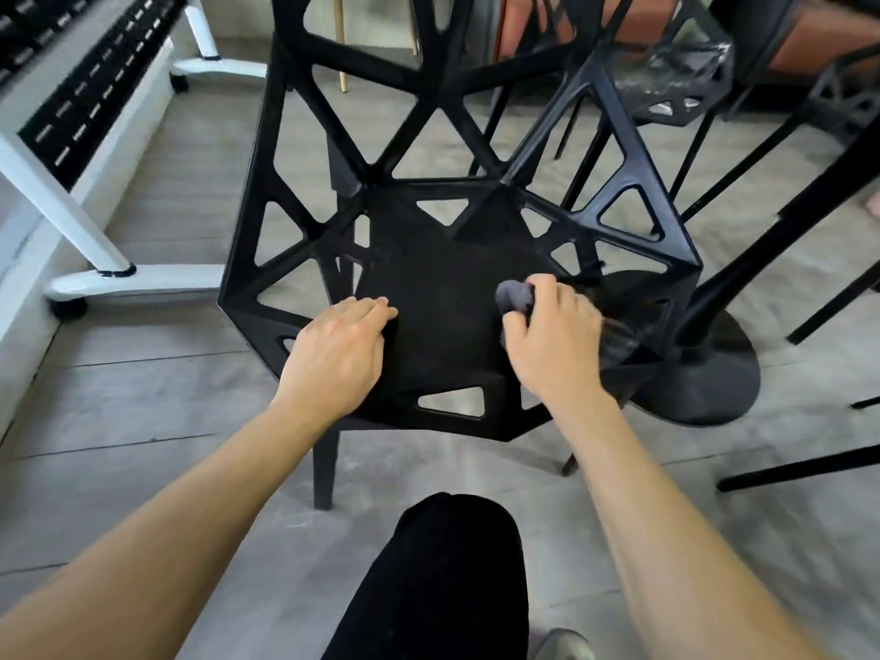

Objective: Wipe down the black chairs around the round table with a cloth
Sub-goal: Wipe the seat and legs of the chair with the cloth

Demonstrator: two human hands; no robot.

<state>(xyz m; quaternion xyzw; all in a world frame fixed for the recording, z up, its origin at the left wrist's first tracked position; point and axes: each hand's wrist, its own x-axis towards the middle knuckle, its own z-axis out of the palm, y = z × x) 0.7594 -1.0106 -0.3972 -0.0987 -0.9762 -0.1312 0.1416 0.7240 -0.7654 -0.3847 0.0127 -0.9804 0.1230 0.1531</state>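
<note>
- On the seat of the near black chair (428, 297), the right hand (547, 335) grips a bunched dark cloth (514, 297), pressed to the seat's right side.
- Left of the cloth, the left hand (338, 345) lies flat, fingers straight, steadying the seat.
- Judging by this, wiping is mid-seat; a second chair (676, 88) behind looks untouched.
- No containers show.

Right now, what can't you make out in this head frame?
- cloth: mostly hidden inside the right hand; its size and shape are unclear.
- round table top: cut off by the right edge; only the pedestal base shows.
- second chair: blurred, partly behind the near chair.
- seat under the left hand: covered by the palm.
</note>
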